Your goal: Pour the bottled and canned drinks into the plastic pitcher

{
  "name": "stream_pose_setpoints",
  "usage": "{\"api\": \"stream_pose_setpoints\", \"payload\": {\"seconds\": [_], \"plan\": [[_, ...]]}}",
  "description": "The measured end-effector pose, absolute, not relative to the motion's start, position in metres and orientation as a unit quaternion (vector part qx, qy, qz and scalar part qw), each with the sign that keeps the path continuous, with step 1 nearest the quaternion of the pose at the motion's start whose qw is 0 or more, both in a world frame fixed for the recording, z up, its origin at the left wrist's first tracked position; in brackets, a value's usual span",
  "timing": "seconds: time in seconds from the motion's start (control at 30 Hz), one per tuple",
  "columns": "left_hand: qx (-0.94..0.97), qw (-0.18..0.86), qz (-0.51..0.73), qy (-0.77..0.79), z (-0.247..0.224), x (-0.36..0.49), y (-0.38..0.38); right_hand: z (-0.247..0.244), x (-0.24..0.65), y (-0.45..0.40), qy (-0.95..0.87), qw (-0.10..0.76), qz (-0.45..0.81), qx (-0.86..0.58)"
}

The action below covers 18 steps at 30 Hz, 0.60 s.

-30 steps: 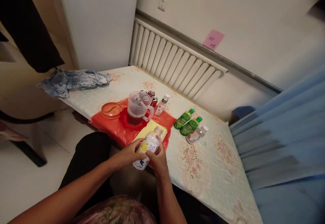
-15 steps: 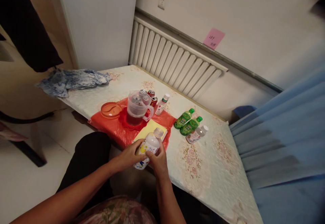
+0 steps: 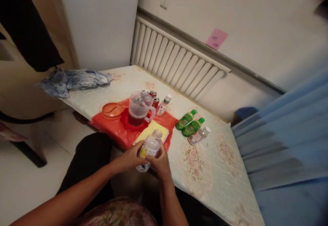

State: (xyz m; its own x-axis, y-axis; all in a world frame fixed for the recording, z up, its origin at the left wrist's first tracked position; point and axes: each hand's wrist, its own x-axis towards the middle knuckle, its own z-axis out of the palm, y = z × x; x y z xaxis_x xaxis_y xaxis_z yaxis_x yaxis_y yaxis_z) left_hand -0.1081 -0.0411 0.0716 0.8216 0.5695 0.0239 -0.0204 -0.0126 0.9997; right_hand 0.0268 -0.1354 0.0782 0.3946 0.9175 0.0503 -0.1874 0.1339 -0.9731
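Observation:
Between my hands I hold a drink bottle (image 3: 151, 147) with a white label showing yellow and blue patterns. My left hand (image 3: 132, 156) is closed around its left side, and my right hand (image 3: 161, 162) grips the right side with the thumb across the label. The bottle leans slightly to the right above the table's front edge. Just behind it lies a yellow pad (image 3: 151, 130) on a red plastic sheet (image 3: 112, 128). Farther back, a clear pitcher (image 3: 138, 111) with dark liquid in it stands on a red scalloped dish (image 3: 128, 125).
Left of the pitcher lies an orange lid (image 3: 112, 110). Behind it stand several cans (image 3: 155, 101) and a clear bottle (image 3: 164, 105). Two green bottles (image 3: 189, 122) and a white-capped bottle (image 3: 199, 136) lie to the right. A blue cloth (image 3: 77, 80) hangs over the far left table edge.
The bottle in my hands has tipped a little more upright, its neck shifting left. My hands keep their hold, and the things on the table stay put.

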Motion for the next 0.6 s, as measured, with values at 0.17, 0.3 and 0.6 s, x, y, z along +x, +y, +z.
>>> {"api": "stream_pose_setpoints", "payload": {"seconds": [0.17,0.3,0.6], "plan": [[0.710,0.629,0.232,0.215,0.075,-0.110,-0.041,0.078,0.024,-0.135,-0.362,0.657,0.402,-0.525],[0.714,0.620,0.232,0.229,0.076,-0.112,-0.041,0.077,0.022,-0.133,-0.356,0.662,0.403,-0.522],[0.667,0.668,0.231,0.234,0.060,-0.117,-0.031,0.078,0.021,-0.123,-0.388,0.624,0.427,-0.527]]}}
